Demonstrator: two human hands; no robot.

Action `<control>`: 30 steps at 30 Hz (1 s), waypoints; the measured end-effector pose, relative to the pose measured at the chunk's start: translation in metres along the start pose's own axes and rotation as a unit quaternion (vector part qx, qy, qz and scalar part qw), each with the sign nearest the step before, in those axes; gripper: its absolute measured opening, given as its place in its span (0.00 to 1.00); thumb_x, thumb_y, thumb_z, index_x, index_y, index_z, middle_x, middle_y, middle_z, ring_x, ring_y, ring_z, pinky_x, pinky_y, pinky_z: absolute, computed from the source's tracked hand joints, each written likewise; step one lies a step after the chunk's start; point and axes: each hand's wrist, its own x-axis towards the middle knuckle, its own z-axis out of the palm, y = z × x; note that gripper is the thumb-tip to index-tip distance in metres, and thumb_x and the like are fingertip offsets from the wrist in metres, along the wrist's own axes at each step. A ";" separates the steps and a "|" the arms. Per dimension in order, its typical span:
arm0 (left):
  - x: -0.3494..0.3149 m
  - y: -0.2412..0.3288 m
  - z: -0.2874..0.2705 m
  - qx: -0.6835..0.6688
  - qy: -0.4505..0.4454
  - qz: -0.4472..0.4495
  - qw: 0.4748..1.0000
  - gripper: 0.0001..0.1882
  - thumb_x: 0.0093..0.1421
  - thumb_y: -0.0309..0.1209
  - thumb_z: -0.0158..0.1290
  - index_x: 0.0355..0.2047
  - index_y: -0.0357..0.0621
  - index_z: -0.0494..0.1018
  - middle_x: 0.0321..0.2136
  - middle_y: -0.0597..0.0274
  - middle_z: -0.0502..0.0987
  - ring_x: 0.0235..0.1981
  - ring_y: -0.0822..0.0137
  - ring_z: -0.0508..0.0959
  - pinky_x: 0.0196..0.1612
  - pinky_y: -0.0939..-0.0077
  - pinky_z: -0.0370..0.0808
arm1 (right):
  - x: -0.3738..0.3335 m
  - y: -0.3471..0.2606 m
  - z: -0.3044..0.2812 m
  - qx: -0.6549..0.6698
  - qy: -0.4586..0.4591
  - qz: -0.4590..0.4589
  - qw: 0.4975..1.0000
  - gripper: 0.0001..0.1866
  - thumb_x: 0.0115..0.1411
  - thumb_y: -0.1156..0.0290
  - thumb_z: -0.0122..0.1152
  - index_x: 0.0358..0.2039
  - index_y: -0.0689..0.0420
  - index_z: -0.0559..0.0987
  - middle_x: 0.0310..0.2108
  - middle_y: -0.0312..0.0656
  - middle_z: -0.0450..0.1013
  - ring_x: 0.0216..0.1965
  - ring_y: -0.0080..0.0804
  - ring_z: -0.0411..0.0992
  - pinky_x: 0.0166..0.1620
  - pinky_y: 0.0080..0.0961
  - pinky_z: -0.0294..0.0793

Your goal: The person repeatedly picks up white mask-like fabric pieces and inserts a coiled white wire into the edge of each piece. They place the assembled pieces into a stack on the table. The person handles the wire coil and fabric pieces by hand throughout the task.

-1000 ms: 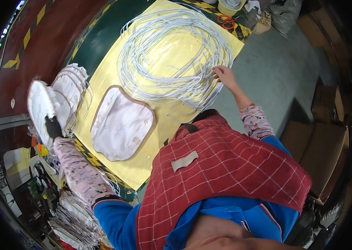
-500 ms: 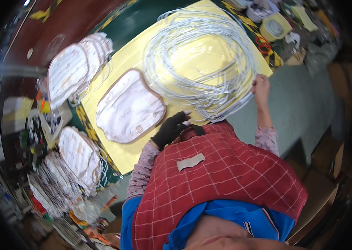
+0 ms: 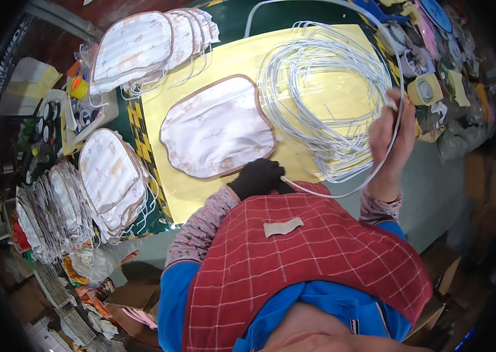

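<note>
My left hand, in a black glove, is closed around one end of a white cord at the near edge of the table. From there the cord bows along the front of my red checked apron and up to my right hand. That bare hand is raised with the cord running through its bent fingers, and the strand loops on over the far side. Beneath and beside it lies a loose coil of white cords. A printed white fabric piece with brown edging rests flat just beyond my left hand.
A yellow sheet covers part of the green table. Similar fabric pieces are stacked at the far left and at the near left, with cords hanging from them. A yellow container and assorted clutter line the right side.
My right hand has lifted a single cord out of the coil, and it now stretches in a wide loop. My left hand has closed on its end. The view has shifted.
</note>
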 end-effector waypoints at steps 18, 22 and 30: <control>0.096 -0.275 -0.069 0.115 0.146 -0.288 0.939 0.14 0.53 0.33 0.48 0.39 0.44 0.74 0.35 0.53 0.77 0.36 0.55 0.77 0.42 0.64 0.72 | -0.023 0.040 -0.019 -0.147 0.035 0.021 0.988 0.21 0.64 0.73 0.40 0.55 0.74 0.61 0.09 0.26 0.54 0.08 0.12 0.50 0.11 0.12 0.48; 0.074 -0.245 -0.120 -0.141 0.339 -0.250 0.896 0.20 0.59 0.37 0.45 0.49 0.40 0.68 0.41 0.45 0.75 0.40 0.52 0.76 0.45 0.67 0.71 | -0.025 0.020 -0.038 -0.133 0.014 0.027 0.991 0.20 0.66 0.75 0.39 0.55 0.74 0.61 0.09 0.25 0.53 0.07 0.11 0.49 0.10 0.11 0.47; -0.018 -0.109 -0.190 -0.012 0.473 -0.094 0.876 0.14 0.59 0.23 0.43 0.45 0.33 0.68 0.48 0.40 0.68 0.51 0.44 0.67 0.54 0.58 0.64 | -0.030 0.008 -0.068 -0.019 -0.037 0.008 0.999 0.20 0.65 0.70 0.44 0.53 0.71 0.64 0.07 0.26 0.53 0.04 0.10 0.48 0.08 0.10 0.48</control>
